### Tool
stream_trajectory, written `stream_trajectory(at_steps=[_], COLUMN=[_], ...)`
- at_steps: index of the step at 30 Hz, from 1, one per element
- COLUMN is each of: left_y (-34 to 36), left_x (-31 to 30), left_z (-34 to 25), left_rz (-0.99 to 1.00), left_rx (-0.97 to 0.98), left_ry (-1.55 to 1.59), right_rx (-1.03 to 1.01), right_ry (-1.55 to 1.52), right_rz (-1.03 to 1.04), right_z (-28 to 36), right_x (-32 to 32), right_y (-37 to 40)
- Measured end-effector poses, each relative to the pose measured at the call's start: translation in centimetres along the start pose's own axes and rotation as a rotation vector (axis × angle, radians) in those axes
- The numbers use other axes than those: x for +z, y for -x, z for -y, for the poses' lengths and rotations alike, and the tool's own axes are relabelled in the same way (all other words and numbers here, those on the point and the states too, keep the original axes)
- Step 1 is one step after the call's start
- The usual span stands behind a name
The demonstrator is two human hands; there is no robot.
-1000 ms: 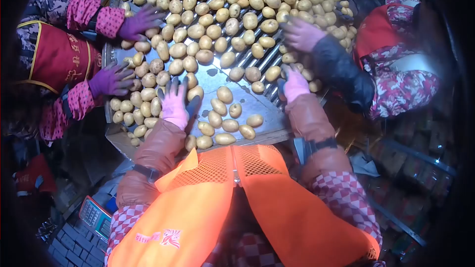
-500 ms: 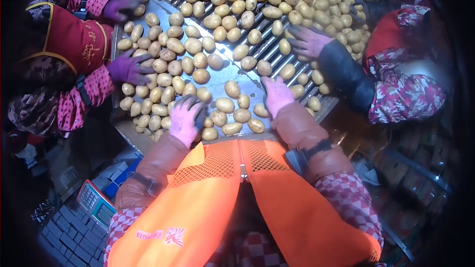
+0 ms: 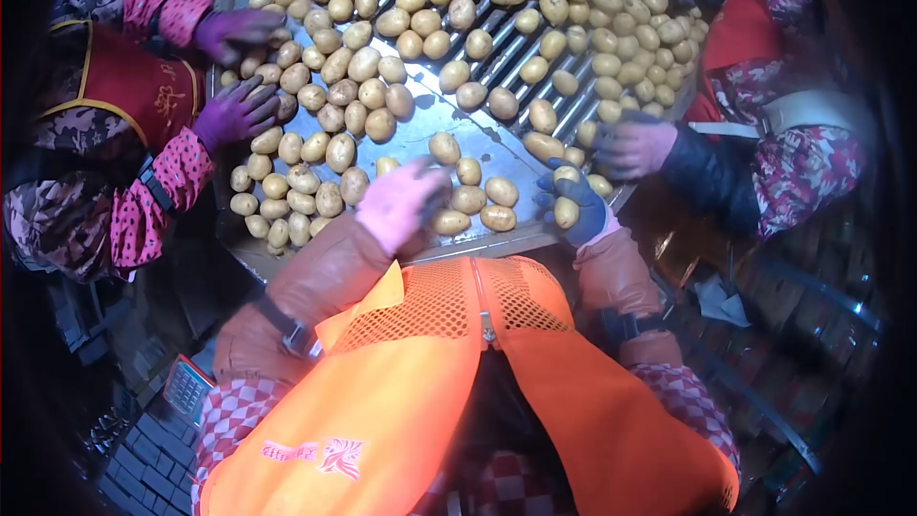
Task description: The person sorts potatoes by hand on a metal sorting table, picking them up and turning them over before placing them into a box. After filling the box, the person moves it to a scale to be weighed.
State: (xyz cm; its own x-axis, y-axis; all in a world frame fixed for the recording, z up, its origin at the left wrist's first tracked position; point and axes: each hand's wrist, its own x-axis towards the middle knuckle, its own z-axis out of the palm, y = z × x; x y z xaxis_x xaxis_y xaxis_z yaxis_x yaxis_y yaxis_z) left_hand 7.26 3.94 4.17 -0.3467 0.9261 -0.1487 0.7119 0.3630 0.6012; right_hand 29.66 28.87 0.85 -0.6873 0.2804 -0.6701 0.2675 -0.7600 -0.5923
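Observation:
My left hand (image 3: 406, 203), in a pink glove with a dark palm, is over the near edge of the metal sorting table (image 3: 454, 134). Motion blurs its fingers, and what lies beneath them is hidden. Close to it are a few loose potatoes (image 3: 468, 199). At the table's near right, my right hand (image 3: 594, 218) has turned its blue-grey palm upward. A potato (image 3: 566, 213) rests in this palm with the fingers curled around it, and a second potato (image 3: 565, 175) shows at the fingertips.
Potatoes (image 3: 611, 29) crowd the metal rollers (image 3: 516, 72) at the far side. At left, a co-worker's purple-gloved hands (image 3: 237, 113) touch potatoes. Another co-worker's gloved hand (image 3: 638, 146) reaches in from the right, near mine. A calculator-like device (image 3: 188, 389) stands low at left.
My left hand has moved right and slightly up across the near potatoes. My right hand has shifted right, turned palm up and taken hold of potato. The right co-worker's hand has come down nearer mine.

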Motion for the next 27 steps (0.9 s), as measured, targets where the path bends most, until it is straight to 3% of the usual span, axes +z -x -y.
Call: stream_trajectory(at_steps=[1, 2, 5, 8, 9, 10, 11, 12, 13, 14, 15, 17, 20, 22, 23, 25, 27], left_y=[-1.0, -2.3, -6.6, -9.2, -8.8, -8.7, -8.6, -8.1, -7.2, -6.0, -5.5, -5.0, -3.4, -1.6, -0.7, -0.5, -1.0], left_x=[1.6, 2.7, 4.0, 5.1, 5.1, 3.5, 2.0, 2.3, 1.7, 2.7, 3.3, 3.0, 4.1, 4.0, 4.5, 5.8, 6.3], left_z=[-0.3, -1.1, -2.4, 1.1, 2.2, 1.8, 1.5, 3.0, 2.3, 1.2, 0.1, -0.5, -1.1, -2.6, -3.0, -3.3, -3.1], left_rz=[0.021, 0.054, 0.399, 0.355, 0.237, 0.221, 0.191, 0.077, 0.073, 0.039, 0.007, 0.011, -0.122, 0.198, 0.230, 0.303, 0.382], left_rx=[0.146, 0.156, -0.138, -0.066, -0.040, -0.288, -0.532, -0.648, -0.613, -0.554, -0.505, -0.315, -0.162, 0.074, 0.246, 0.329, 0.291], left_ry=[0.034, 0.010, -0.135, -0.125, -0.036, 0.244, 0.516, 0.995, 0.963, 1.065, 1.174, 0.376, 0.148, -0.066, -0.029, -0.239, -0.266], right_rx=[0.023, 0.018, -0.031, -0.035, -0.091, 0.025, 0.013, 0.061, 0.116, 0.130, 0.236, 0.263, 0.118, 0.132, 0.146, 0.108, 0.214], right_ry=[0.005, 0.005, 0.188, 0.266, 0.292, 0.080, 0.072, -0.204, -0.479, -0.473, -0.447, -0.409, -0.435, -0.465, -0.492, -0.410, -0.321], right_rz=[-0.013, 0.010, 0.041, 0.006, 0.011, 0.031, 0.035, 0.128, 0.218, 0.291, 0.216, 0.189, 0.195, 0.204, 0.218, 0.186, 0.002], right_z=[-0.1, -0.6, -2.1, -2.7, -2.9, -2.4, -2.3, -2.4, -2.7, -3.8, -4.5, -4.6, -4.4, -5.8, -5.5, -5.6, -6.4], right_x=[0.5, 0.0, -0.8, -0.1, -0.1, -0.2, 0.3, 1.2, 1.8, 1.8, 1.8, 3.3, 2.8, -0.8, -1.2, -2.3, -3.3], right_y=[0.5, 0.3, -0.4, 0.1, 0.3, 0.7, 1.3, 2.3, 2.8, 1.9, 1.4, 0.2, 0.8, 1.4, 2.0, 4.3, 6.1])
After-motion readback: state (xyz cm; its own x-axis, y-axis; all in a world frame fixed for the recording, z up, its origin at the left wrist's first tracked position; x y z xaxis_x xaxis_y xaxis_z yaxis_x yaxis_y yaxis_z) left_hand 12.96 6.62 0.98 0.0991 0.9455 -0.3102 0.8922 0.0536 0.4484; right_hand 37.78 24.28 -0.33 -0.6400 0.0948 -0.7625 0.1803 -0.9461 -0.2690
